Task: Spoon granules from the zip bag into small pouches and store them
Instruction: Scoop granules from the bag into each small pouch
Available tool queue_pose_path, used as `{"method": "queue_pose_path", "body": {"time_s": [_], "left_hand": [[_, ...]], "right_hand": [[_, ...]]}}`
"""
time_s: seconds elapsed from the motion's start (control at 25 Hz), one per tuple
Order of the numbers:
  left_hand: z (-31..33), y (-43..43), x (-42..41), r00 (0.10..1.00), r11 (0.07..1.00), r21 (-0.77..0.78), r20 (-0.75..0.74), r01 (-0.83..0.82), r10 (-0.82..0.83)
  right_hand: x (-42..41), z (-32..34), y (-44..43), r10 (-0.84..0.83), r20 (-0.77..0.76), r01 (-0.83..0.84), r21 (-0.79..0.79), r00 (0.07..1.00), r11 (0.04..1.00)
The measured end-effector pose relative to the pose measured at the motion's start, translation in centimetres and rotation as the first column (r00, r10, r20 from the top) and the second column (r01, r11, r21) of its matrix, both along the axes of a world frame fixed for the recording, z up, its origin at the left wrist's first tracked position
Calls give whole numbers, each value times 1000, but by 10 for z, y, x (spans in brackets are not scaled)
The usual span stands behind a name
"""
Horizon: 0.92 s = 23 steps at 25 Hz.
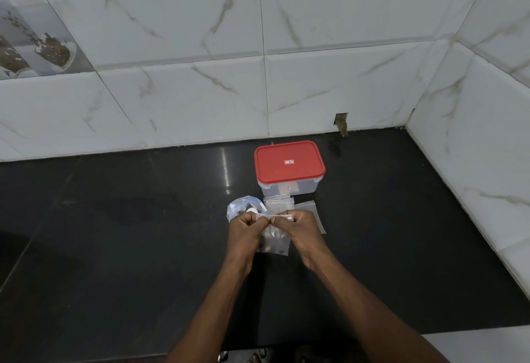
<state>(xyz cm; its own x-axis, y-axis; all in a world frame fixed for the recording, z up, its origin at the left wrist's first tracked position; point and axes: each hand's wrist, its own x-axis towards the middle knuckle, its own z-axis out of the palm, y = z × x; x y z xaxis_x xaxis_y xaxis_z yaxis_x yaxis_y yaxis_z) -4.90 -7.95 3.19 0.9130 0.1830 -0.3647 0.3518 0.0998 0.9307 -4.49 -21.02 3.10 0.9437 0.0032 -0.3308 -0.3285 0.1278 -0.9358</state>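
Note:
A small clear pouch [274, 243] hangs between my two hands above the black counter, with some dark granules at its bottom. My left hand [246, 229] and my right hand [301, 227] both pinch its top strip, fingers curled, thumbs nearly meeting. Behind my left hand lies a crumpled clear zip bag [239, 207] with blue trim and something white in it. More flat empty pouches [279, 203] lie just beyond my hands. A clear storage box with a red lid [289, 166] stands shut behind them.
The black counter [114, 233] runs back to a white marble-tiled wall [200, 90] and to a second tiled wall on the right [473, 147]. Another flat pouch [312, 210] lies to the right of my right hand.

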Motion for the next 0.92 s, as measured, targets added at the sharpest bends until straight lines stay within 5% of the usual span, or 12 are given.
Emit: {"method": "queue_pose_path", "body": {"time_s": [0.36, 0.76, 0.92], "left_hand": [[-8, 0, -2, 996, 985, -167, -77, 32, -46], [-11, -8, -4, 989, 990, -138, -146, -2, -19], [-5, -10, -1, 996, 996, -87, -92, 15, -23]], "right_hand": [[0, 2, -11, -73, -48, 73, -4, 996, 997], [-5, -5, -7, -30, -11, 29, -96, 999, 995], [-9, -2, -11, 0, 0, 0, -12, 1000, 1000]]}}
